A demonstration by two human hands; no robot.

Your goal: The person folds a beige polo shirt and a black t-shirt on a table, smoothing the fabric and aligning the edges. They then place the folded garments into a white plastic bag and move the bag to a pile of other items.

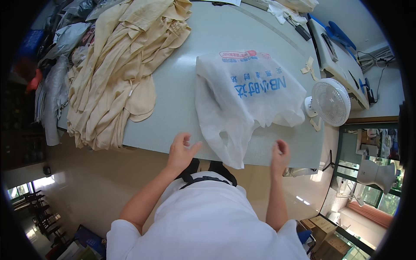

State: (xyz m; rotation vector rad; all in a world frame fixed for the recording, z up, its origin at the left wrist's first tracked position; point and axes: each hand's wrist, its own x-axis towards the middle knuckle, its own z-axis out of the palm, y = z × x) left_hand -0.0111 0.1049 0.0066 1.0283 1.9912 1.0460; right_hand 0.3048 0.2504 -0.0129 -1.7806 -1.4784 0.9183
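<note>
A white plastic carrier bag (221, 107) with blue and red printing lies crumpled on the pale table (172, 97), its handle end hanging over the front edge. My left hand (182, 152) hovers at the table edge, left of the bag's handle; it holds nothing, thumb and fingers apart. To the right of the handle, my right hand (280, 157) is held up near the same edge with its fingers loosely curled, and nothing shows in it. Neither hand appears to touch the bag.
Cream-coloured garments (113, 84) are heaped on the table's left side, beside plastic-wrapped packages (70, 39). A small white fan (330, 102) stands at the right edge, near cream fabric strips (308, 66). Cardboard boxes (331, 243) sit on the floor at lower right.
</note>
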